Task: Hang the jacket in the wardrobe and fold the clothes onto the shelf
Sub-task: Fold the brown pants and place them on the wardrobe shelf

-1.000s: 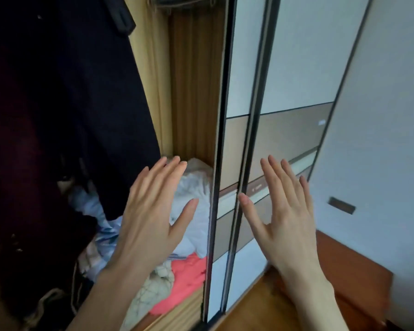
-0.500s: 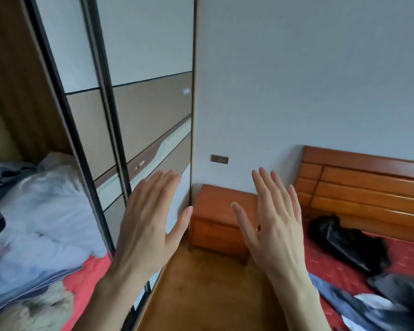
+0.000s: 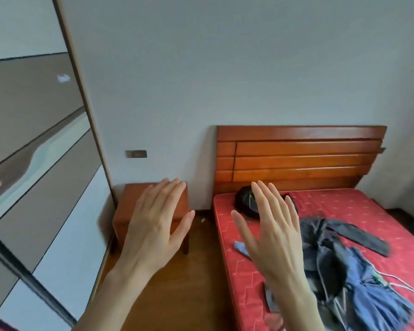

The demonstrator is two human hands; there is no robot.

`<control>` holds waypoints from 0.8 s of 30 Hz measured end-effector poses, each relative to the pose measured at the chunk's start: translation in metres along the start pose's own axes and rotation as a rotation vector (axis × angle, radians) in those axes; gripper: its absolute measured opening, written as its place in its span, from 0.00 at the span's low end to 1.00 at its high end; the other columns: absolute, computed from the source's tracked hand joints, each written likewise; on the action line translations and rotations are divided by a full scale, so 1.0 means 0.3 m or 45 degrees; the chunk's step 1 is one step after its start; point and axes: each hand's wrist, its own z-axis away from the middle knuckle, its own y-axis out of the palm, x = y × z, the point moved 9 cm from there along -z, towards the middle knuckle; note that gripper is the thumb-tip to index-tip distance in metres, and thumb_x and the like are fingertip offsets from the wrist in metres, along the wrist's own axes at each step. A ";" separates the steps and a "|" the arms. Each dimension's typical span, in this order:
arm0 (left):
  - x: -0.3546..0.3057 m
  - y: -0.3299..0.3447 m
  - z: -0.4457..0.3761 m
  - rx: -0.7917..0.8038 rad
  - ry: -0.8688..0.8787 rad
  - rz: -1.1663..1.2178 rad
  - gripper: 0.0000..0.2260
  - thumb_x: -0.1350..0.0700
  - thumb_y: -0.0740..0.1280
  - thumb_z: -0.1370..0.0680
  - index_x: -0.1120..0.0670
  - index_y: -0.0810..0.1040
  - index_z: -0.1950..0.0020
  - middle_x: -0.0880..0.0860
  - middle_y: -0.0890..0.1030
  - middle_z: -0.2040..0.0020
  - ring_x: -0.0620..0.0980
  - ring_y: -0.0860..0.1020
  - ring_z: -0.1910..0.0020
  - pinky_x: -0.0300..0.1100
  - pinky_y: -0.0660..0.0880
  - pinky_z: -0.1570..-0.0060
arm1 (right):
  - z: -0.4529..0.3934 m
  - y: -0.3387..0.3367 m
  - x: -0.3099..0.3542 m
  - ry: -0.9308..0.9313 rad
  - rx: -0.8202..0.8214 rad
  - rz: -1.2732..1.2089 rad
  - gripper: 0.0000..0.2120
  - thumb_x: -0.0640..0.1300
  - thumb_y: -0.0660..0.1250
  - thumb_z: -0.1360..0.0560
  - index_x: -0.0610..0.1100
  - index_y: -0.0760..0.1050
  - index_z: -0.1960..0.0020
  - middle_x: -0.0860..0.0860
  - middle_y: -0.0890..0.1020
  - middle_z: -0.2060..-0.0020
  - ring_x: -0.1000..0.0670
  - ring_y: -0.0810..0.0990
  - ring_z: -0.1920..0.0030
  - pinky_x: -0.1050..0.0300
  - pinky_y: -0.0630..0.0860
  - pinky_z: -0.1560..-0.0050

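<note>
My left hand (image 3: pixel 157 223) and my right hand (image 3: pixel 271 231) are raised in front of me, fingers spread, holding nothing. On the red mattress (image 3: pixel 378 211) lies a heap of clothes: a dark grey garment (image 3: pixel 337 237) and a blue one (image 3: pixel 378 299) at the right. Near the headboard rests a black bundle (image 3: pixel 245 199), partly hidden behind my right hand. The wardrobe's sliding door (image 3: pixel 41 177) fills the left edge; its inside is out of view.
A wooden bedside table (image 3: pixel 132 211) stands between wardrobe and bed, under a wall socket (image 3: pixel 136 154). The wooden headboard (image 3: pixel 296 158) backs against the grey wall. A white cord (image 3: pixel 402 283) trails over the mattress. Wooden floor (image 3: pixel 177 295) runs between wardrobe and bed.
My view has swung right, from the open wardrobe with its hanging dark coat and piled clothes to the bed. Both hands stayed raised and open throughout.
</note>
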 end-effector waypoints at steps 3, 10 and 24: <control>-0.084 0.126 -0.048 0.075 0.050 0.028 0.27 0.40 0.60 0.16 0.51 0.68 0.20 0.50 0.71 0.22 0.48 0.64 0.20 0.50 0.60 0.22 | 0.016 -0.018 -0.146 0.072 0.023 0.060 0.34 0.66 0.58 0.17 0.46 0.66 0.19 0.50 0.70 0.21 0.50 0.60 0.18 0.45 0.55 0.17; -0.301 0.384 -0.179 0.182 0.205 0.217 0.27 0.39 0.55 0.15 0.52 0.69 0.21 0.51 0.72 0.23 0.49 0.65 0.20 0.55 0.64 0.22 | 0.093 -0.078 -0.468 0.305 -0.044 0.201 0.33 0.65 0.59 0.18 0.46 0.68 0.20 0.51 0.71 0.22 0.50 0.62 0.19 0.44 0.59 0.19; -0.588 0.979 -0.485 0.397 0.529 0.596 0.27 0.39 0.55 0.15 0.56 0.71 0.23 0.52 0.74 0.25 0.49 0.66 0.21 0.55 0.64 0.23 | 0.175 -0.017 -0.967 0.847 -0.165 0.410 0.31 0.62 0.61 0.18 0.46 0.67 0.21 0.51 0.73 0.24 0.50 0.67 0.21 0.45 0.63 0.21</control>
